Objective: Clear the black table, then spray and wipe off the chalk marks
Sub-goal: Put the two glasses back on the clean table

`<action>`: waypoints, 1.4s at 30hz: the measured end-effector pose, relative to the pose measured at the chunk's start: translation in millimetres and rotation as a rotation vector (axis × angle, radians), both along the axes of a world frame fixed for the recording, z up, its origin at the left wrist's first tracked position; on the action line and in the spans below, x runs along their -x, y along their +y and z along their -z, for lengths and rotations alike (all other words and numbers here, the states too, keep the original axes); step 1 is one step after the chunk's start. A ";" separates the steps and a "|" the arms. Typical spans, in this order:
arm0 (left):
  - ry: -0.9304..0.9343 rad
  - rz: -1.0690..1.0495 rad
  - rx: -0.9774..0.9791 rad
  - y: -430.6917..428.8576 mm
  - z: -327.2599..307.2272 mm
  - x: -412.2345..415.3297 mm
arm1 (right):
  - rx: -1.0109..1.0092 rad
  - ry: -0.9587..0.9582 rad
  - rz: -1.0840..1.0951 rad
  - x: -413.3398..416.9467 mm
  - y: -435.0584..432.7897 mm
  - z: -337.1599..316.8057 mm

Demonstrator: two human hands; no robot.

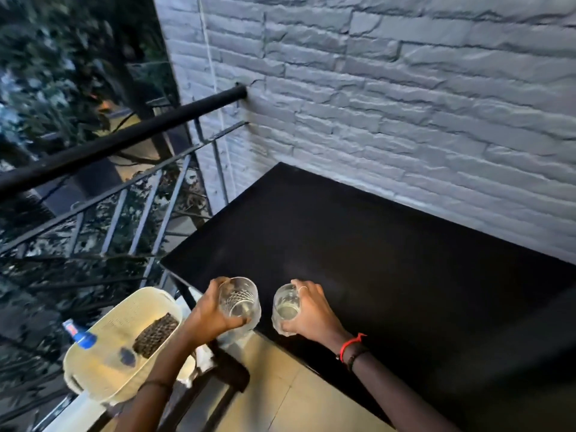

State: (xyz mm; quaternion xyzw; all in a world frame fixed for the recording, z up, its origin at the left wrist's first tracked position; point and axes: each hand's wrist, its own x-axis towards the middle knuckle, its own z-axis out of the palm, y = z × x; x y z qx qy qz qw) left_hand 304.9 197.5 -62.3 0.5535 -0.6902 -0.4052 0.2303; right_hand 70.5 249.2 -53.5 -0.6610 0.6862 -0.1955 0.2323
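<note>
- You have two glasses in view, one in each hand. Your left hand [212, 310] wraps the left glass [240, 302], which has a cut pattern, with the fingers curled round its far side and the thumb on the near side.
- Your right hand [308, 313] holds the right glass [286, 304] the same way, fingers curled over the far side and thumb low on the near wall. There is one ring [302, 289] on a finger and one red bracelet [350, 346] on that wrist.
- Both glasses are at the near left corner of the one black table [389, 260], close together but apart. The left one hangs partly past the edge.
- You cannot tell whether either glass rests on the top or is lifted off it.
- A faint pale haze lies on the tabletop just beyond your hands. It is too dim to read as chalk marks.
- One cream basket [93, 369] sits left of the table, holding one dark woven piece [156, 333]. A blue-capped bottle [79, 335] at its rim is blurred.
- The table's right end is cut off by the frame.
- The table stands against a grey brick wall [405, 88], on a pale tiled floor [280, 385], beside a black railing [124, 138] with foliage beyond.
</note>
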 end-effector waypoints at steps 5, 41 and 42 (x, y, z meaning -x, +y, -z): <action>-0.009 0.133 0.013 -32.8 -9.3 82.9 | -0.022 0.018 0.178 79.4 3.1 -15.5; -0.082 0.627 -0.095 -196.0 43.9 358.8 | -0.268 0.017 0.701 334.7 -37.2 17.7; -0.080 0.627 -0.097 -196.7 44.7 359.4 | -0.268 0.021 0.697 335.3 -37.8 18.1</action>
